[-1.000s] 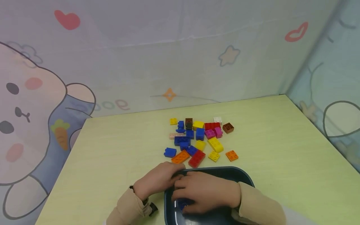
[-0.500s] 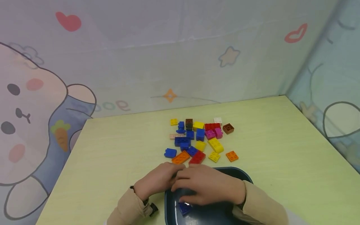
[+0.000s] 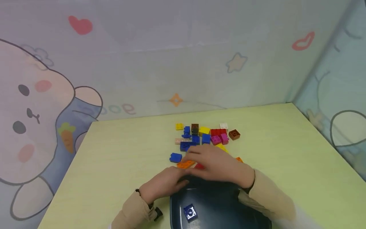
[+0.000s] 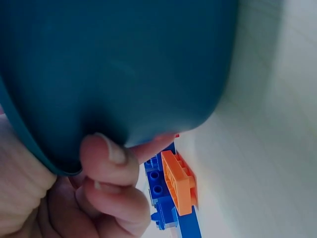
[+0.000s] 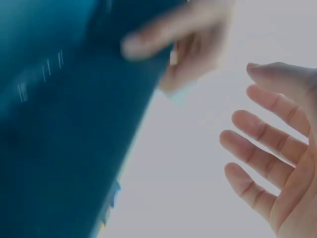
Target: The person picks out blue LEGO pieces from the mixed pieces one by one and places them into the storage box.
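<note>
My left hand (image 3: 163,184) grips the left far rim of a dark blue-green plastic bin (image 3: 223,203); the left wrist view shows its thumb inside and curled fingers (image 4: 106,163) against the outer wall. Inside the bin lies a dark blue toy building brick (image 3: 190,212), near the left side. My right hand (image 3: 218,163) is raised over the bin's far edge, overlapping the loose bricks in the head view. Its fingers (image 5: 257,153) are spread and hold nothing in the right wrist view. An orange brick (image 3: 186,164) and a red brick (image 3: 199,166), partly hidden, lie just beyond the bin.
A loose pile of blue (image 3: 175,157), yellow (image 3: 204,130), brown (image 3: 234,134), magenta (image 3: 215,140) and other bricks lies on the pale yellow table (image 3: 128,146) beyond the bin. Printed cloth (image 3: 148,63) hangs behind the table and along its right side.
My right hand has come up and away from inside the bin, uncovering the dark blue brick, and now covers part of the pile. My left hand stays at the rim.
</note>
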